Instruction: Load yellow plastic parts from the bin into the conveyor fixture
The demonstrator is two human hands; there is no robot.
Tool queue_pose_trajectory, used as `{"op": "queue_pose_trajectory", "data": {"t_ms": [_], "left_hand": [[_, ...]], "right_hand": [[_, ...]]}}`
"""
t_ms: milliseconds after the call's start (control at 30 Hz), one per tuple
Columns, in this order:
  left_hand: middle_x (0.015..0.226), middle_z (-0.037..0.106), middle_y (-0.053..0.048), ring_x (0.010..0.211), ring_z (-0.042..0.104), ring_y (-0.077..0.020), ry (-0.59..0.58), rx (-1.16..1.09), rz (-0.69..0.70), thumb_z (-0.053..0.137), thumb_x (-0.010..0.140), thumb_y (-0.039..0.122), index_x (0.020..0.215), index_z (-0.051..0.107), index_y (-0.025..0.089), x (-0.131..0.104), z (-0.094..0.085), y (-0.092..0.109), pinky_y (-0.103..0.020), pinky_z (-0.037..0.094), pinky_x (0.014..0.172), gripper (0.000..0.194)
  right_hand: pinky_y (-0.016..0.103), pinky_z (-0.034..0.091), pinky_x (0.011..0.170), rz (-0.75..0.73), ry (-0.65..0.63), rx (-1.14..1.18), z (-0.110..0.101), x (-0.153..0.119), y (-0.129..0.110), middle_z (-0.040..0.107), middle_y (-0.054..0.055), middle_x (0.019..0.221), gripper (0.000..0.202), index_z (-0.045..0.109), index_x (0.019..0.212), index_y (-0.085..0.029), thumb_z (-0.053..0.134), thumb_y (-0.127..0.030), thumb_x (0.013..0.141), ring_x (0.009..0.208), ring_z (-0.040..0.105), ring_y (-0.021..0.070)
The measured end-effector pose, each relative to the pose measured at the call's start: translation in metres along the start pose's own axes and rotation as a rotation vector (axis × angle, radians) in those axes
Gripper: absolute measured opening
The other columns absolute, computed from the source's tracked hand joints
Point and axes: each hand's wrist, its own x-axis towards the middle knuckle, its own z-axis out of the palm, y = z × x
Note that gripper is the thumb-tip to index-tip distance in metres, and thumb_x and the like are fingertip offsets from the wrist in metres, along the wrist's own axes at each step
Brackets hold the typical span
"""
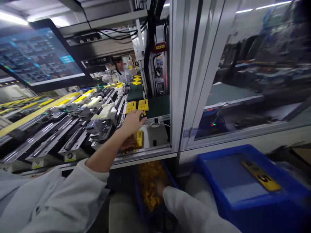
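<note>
Left arm extends to mid-frame, right sleeve angles to lower centre; left hand lies palm-down just below two yellow parts, blurred right hand among yellow pieces; either grip cannot be determined

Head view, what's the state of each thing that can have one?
Left hand: over yellow parts, grip unclear
Right hand: reaching into the lower bin, blurred
Lower bin: open, holding yellow pieces
Right-side blue bin: open
Number plate: showing a 5
Screen: lit
Ceiling light: on
</note>
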Motion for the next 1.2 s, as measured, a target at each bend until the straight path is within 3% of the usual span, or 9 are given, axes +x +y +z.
{"op": "queue_pose_trajectory", "data": {"t_ms": [200,367,467,600,700,833,933,1000,1200], "left_hand": [[0.138,0.047,-0.017,0.122,0.048,-0.0347,-0.26,0.124,-0.136,0.043,0.085,0.062,0.134,0.043,0.014,0.058,0.02,-0.021,-0.045,0.035,0.1,0.069],[0.134,0.05,-0.02,0.122,0.042,-0.0442,-0.278,0.125,-0.175,0.042,0.076,0.077,0.133,0.046,0.015,0.055,0.035,-0.006,-0.057,0.03,0.098,0.085],[0.132,0.051,-0.015,0.12,0.041,-0.0403,-0.093,0.079,-0.046,0.062,0.075,0.057,0.13,0.049,0.021,0.029,0.047,0.011,-0.054,0.031,0.097,0.067],[0.108,0.061,-0.01,0.113,0.049,-0.0286,0.296,-0.063,0.061,0.054,0.083,0.019,0.103,0.061,0.022,-0.018,0.062,0.038,-0.049,0.033,0.098,0.021],[0.102,0.062,-0.007,0.107,0.055,-0.0215,0.505,-0.34,0.15,0.052,0.084,0.017,0.096,0.059,0.022,-0.057,0.066,0.06,-0.042,0.039,0.099,0.014],[0.108,0.063,-0.008,0.099,0.062,-0.0186,0.701,-0.832,-0.303,0.062,0.083,0.031,0.111,0.053,0.021,-0.113,0.068,0.09,-0.032,0.051,0.084,0.031],[0.105,0.067,-0.009,0.091,0.067,-0.0192,0.458,-1.237,-0.655,0.064,0.082,0.036,0.118,0.051,0.02,-0.156,0.077,0.101,-0.031,0.055,0.077,0.041],[0.104,0.069,-0.01,0.091,0.068,-0.0212,0.264,-1.386,-0.785,0.067,0.079,0.036,0.119,0.052,0.018,-0.182,0.087,0.101,-0.033,0.056,0.078,0.047],[0.105,0.071,-0.009,0.096,0.067,-0.024,-0.011,-1.42,-0.836,0.071,0.074,0.033,0.113,0.059,0.016,-0.225,0.098,0.089,-0.036,0.055,0.083,0.044]], "right_hand": [[0.034,0.051,0.071,0.054,0.017,0.406,-0.023,0.004,-0.009,0.068,0.004,0.082,0.043,0.064,0.097,-0.017,0.073,-0.045,0.065,0.08,0.066,0.0207],[0.027,0.048,0.055,0.317,0.069,1.006,-0.041,-0.011,-0.023,0.061,-0.002,0.066,0.034,0.058,0.085,-0.02,0.076,-0.041,0.065,0.058,0.059,0.0135],[0.024,0.048,0.054,0.379,0.058,1.168,-0.049,-0.019,-0.031,0.063,-0.002,0.072,0.028,0.056,0.084,-0.021,0.077,-0.03,0.067,0.064,0.062,0.0125],[0.016,0.041,0.047,0.305,0.014,1.251,-0.056,-0.025,-0.04,0.065,-0.002,0.08,0.034,0.058,0.085,-0.019,0.082,-0.023,0.061,0.065,0.061,0.0095],[0.013,0.033,0.042,0.182,-0.03,1.225,-0.062,-0.035,-0.051,0.063,-0.003,0.073,0.04,0.06,0.089,-0.019,0.084,-0.023,0.057,0.055,0.055,0.0065],[0.013,0.022,0.036,-0.027,0.209,1.051,-0.083,-0.056,-0.074,0.059,-0.006,0.066,0.044,0.06,0.093,-0.021,0.084,-0.03,0.058,0.042,0.04,0.0024],[0.017,0.031,0.039,-0.19,0.514,0.86,-0.105,-0.074,-0.098,0.064,-0.005,0.07,0.034,0.059,0.086,-0.021,0.08,-0.038,0.064,0.045,0.047,0.005],[0.02,0.042,0.047,-0.308,0.562,0.662,-0.118,-0.086,-0.117,0.067,-0.002,0.075,0.029,0.063,0.088,-0.021,0.075,-0.039,0.07,0.055,0.056,0.0091],[0.028,0.053,0.071,-0.624,0.265,-0.098,-0.117,-0.108,-0.169,0.073,0.004,0.084,0.012,0.07,0.088,-0.021,0.066,-0.028,0.08,0.077,0.067,0.0169]]}}
